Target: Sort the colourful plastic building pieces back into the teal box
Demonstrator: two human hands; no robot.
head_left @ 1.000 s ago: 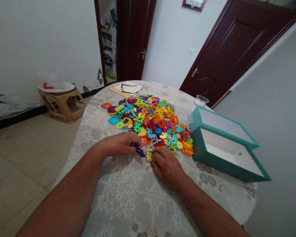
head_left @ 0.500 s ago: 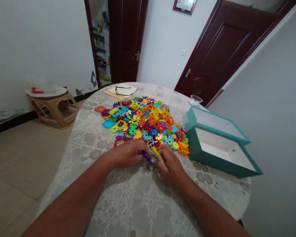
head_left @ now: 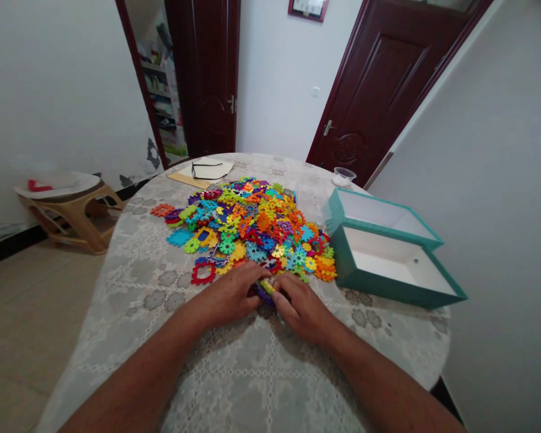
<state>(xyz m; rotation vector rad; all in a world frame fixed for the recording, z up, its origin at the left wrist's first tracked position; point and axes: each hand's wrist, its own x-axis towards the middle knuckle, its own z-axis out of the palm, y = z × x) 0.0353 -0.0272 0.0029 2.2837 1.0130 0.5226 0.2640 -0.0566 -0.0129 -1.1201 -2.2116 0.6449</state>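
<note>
Both my hands meet on the lace tablecloth at the near edge of a heap of coloured plastic interlocking pieces (head_left: 252, 225). My left hand (head_left: 232, 296) has its fingers closed on a purple piece (head_left: 265, 294). Closed on a yellow piece (head_left: 267, 285), my right hand (head_left: 303, 305) presses it against the purple one, fingertips touching. A red ring-shaped piece (head_left: 203, 273) lies just left of my left hand.
An open teal box (head_left: 394, 278) with a white inside stands at the right, its lid behind it. Glasses on paper (head_left: 206, 170) lie at the table's far side, beside a small clear cup (head_left: 343, 176). A plastic stool (head_left: 67, 207) stands on the floor, left.
My hands came together, bringing the purple and yellow pieces into contact. The camera turned left, shifting the table and box leftward in view.
</note>
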